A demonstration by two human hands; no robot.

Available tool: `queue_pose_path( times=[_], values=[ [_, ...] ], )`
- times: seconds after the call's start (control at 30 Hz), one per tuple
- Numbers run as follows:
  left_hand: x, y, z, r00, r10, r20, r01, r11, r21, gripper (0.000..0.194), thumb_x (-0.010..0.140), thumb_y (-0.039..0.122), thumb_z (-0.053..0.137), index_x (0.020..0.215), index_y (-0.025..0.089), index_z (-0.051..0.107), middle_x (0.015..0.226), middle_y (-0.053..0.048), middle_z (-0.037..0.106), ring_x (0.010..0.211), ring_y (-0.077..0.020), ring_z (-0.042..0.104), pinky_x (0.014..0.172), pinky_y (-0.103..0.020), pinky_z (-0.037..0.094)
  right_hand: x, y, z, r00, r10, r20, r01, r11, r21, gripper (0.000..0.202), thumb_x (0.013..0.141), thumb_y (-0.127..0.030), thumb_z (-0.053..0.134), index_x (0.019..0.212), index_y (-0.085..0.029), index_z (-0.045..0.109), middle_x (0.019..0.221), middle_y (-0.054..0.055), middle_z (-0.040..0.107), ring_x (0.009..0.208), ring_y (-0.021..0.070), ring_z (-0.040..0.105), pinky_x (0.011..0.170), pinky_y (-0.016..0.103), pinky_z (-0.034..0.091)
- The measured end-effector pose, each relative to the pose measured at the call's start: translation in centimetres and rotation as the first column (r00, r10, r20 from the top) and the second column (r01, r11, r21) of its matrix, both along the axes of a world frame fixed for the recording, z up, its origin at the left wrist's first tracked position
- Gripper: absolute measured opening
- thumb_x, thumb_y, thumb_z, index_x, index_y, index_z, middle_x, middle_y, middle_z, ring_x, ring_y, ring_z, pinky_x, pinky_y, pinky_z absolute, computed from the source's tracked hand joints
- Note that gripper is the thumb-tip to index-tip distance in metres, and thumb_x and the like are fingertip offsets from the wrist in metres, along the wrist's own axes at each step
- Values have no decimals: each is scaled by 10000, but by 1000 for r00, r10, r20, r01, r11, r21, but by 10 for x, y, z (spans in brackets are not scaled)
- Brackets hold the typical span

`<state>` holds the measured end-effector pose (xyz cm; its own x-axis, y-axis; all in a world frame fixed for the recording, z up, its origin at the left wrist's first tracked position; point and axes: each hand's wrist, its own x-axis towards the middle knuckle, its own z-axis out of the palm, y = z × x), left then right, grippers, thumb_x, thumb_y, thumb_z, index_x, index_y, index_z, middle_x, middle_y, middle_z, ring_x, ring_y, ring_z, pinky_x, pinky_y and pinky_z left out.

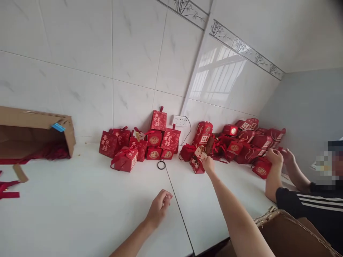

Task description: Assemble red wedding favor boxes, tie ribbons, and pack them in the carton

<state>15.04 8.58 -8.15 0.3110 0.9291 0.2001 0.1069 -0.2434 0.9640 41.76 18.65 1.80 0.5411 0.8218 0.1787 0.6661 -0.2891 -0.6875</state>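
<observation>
My right hand reaches forward over the white table and grips the upper edge of a small red gift box with a cream top and cartoon figures on its side. That box stands among other red boxes, near a red ribboned box. Loosely curled, my left hand hovers over or rests on the table, left of the seam; I cannot tell which. Nothing shows in its fingers. A red box lying on its side and a black ring are beyond it.
Stacked red gift boxes line the tiled wall, with more piled right. An open cardboard box lies left, near red ribbons. A co-worker's hands handle something red at right. Another carton stands front right.
</observation>
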Motion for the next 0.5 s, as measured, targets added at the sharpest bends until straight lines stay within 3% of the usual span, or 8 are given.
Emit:
queue_pose_path(
  times=[0.13, 0.2, 0.27, 0.33, 0.4, 0.43, 0.5],
  values=[
    [-7, 15, 4, 980, 156, 125, -147, 986, -83, 344, 836, 502, 401, 807, 200, 565, 829, -55, 621, 818, -217, 593, 780, -360, 448, -10, -9, 6, 978, 174, -111, -158, 978, 139, 280, 888, -408, 522, 972, -149, 591, 992, 75, 633, 902, 197, 603, 798, 378, 498],
    [-16, 29, 11, 965, 210, 159, -192, 973, -126, 419, 844, 532, 315, 923, 185, 537, 898, -91, 627, 892, -240, 605, 832, -405, 442, -22, -22, 11, 922, 349, -168, -314, 927, 205, 337, 822, -502, 545, 859, -169, 584, 894, 71, 654, 867, 212, 612, 781, 368, 495],
    [-28, 41, 23, 968, 169, 188, -141, 978, -152, 482, 822, 566, 331, 1024, 170, 518, 1008, -123, 634, 953, -252, 618, 863, -424, 442, -40, -41, 14, 819, 529, -222, -475, 843, 254, 423, 710, -605, 607, 771, -189, 569, 838, 61, 658, 843, 220, 625, 769, 363, 500],
    [-41, 46, 39, 978, 32, 208, 0, 988, -153, 506, 768, 582, 474, 1062, 175, 536, 1067, -122, 652, 1034, -258, 612, 896, -406, 445, -64, -62, 17, 674, 688, -269, -627, 725, 284, 481, 620, -662, 658, 695, -197, 559, 801, 54, 651, 835, 226, 637, 751, 370, 508],
    [-53, 42, 56, 956, -199, 216, 234, 961, -150, 588, 672, 562, 650, 1126, 204, 541, 1113, -106, 661, 1092, -258, 592, 906, -386, 457, -93, -81, 18, 502, 808, -307, -754, 583, 303, 506, 585, -688, 677, 627, -198, 554, 755, 55, 641, 837, 238, 643, 729, 383, 516],
    [-58, 37, 65, 909, -353, 220, 389, 909, -148, 669, 635, 546, 707, 1186, 221, 510, 1149, -102, 650, 1108, -258, 584, 902, -380, 464, -107, -89, 19, 417, 851, -321, -802, 510, 310, 510, 572, -691, 687, 608, -198, 560, 745, 57, 640, 837, 244, 644, 714, 388, 522],
    [-68, 25, 78, 803, -560, 205, 591, 793, -147, 803, 574, 529, 775, 1249, 230, 460, 1135, -98, 654, 1057, -261, 607, 849, -367, 494, -133, -100, 19, 286, 901, -327, -865, 389, 316, 487, 564, -666, 713, 627, -197, 600, 807, 70, 655, 858, 251, 641, 709, 393, 532]
  ],
)
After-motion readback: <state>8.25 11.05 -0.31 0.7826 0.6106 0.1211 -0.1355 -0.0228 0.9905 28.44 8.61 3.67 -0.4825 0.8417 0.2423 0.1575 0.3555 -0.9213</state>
